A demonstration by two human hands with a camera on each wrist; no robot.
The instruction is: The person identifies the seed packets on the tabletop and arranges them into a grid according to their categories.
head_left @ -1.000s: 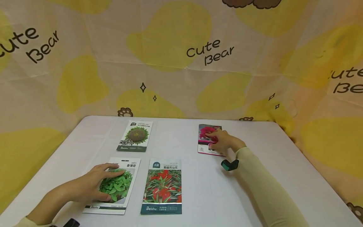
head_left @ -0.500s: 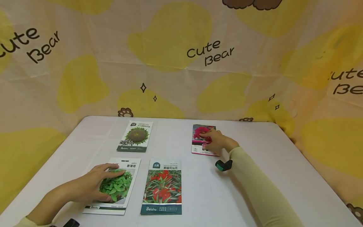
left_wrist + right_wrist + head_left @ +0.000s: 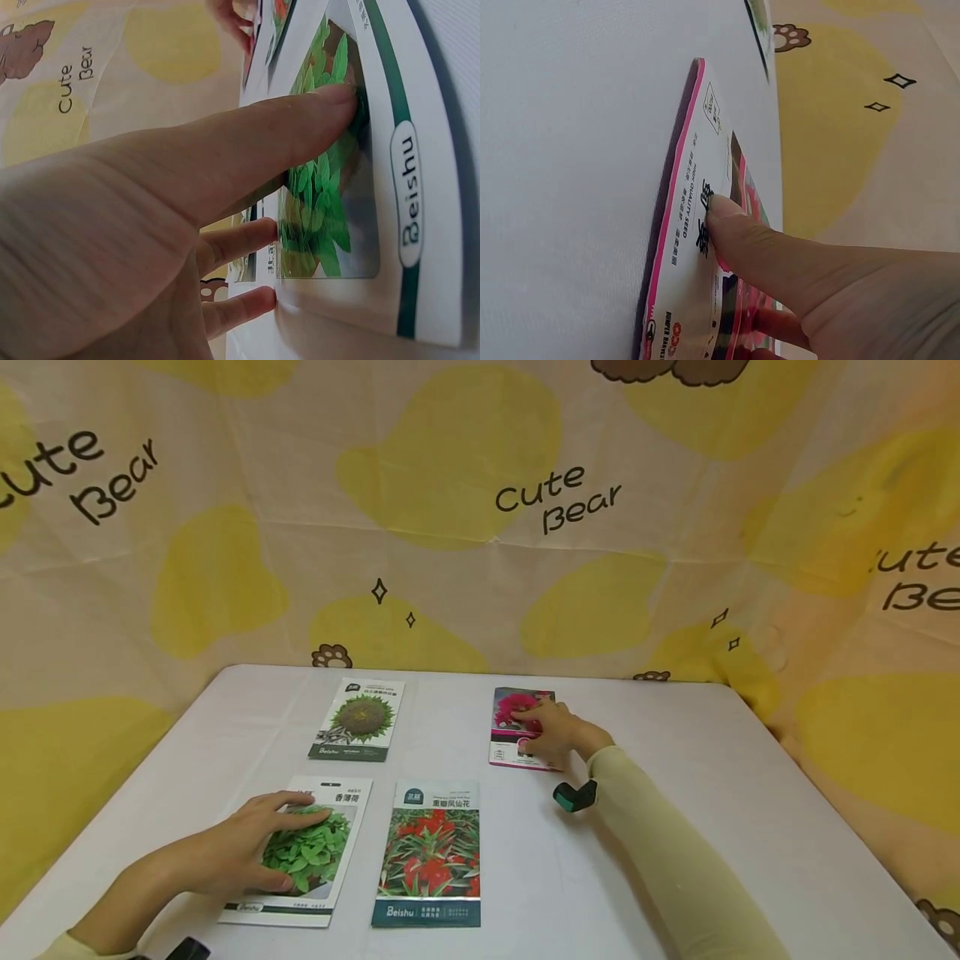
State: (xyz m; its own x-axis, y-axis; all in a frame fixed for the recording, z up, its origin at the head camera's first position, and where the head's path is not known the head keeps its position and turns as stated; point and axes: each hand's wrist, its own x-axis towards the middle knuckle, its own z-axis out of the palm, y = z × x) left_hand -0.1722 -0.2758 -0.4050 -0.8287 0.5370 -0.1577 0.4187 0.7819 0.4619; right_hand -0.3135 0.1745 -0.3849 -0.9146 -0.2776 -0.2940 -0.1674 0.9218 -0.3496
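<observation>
My left hand (image 3: 225, 847) rests with fingers and thumb spread on a seed packet with a green leafy picture (image 3: 318, 852), at the front left of the table. In the left wrist view the thumb (image 3: 300, 124) presses on that picture. Farther back on the right, my right hand (image 3: 555, 731) lies on a pink-flower seed packet (image 3: 504, 752), touching its face with thumb and fingertips. The right wrist view has the thumb (image 3: 746, 232) on the printed white part of this packet, whose pink edge lies along the white cloth.
A red-flower seed packet (image 3: 427, 860) lies just right of the leafy one. Behind them at the left is a sunflower seed packet (image 3: 360, 718). A yellow-patterned cloth (image 3: 450, 452) rises along the back edge of the white table (image 3: 600, 893).
My right hand has slid the pink-flower seed packet leftward across the table. The left hand and the other packets have stayed in place.
</observation>
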